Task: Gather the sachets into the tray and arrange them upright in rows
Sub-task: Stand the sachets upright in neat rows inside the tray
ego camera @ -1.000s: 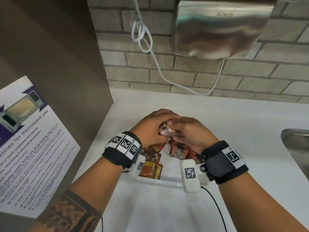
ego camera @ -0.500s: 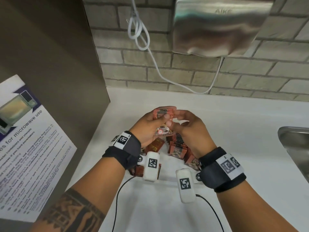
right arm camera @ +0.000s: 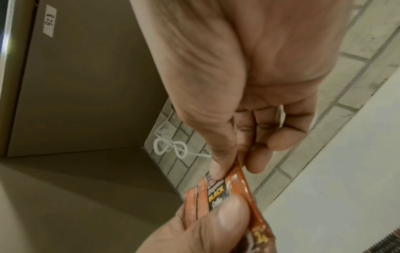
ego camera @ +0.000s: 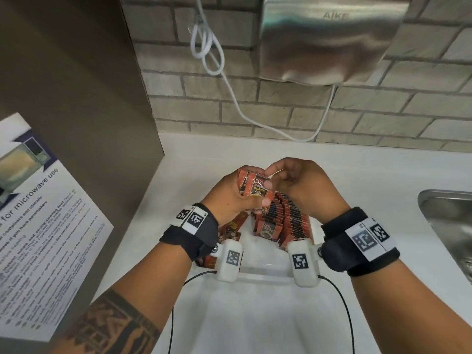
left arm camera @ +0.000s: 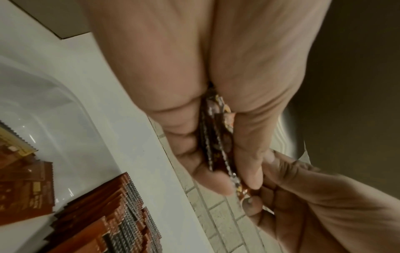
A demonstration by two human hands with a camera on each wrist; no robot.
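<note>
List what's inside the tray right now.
In the tray: a row of upright sachets on the right, loose flat sachets on the left. The wrist cameras and hands cover the rest.

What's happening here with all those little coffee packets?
A person is sorting red-brown coffee sachets into a clear plastic tray on a white counter. The left hand grips a small stack of sachets while the right hand pinches its top edge. One upright row of sachets already stands in the tray; loose sachets lie beside it.
</note>
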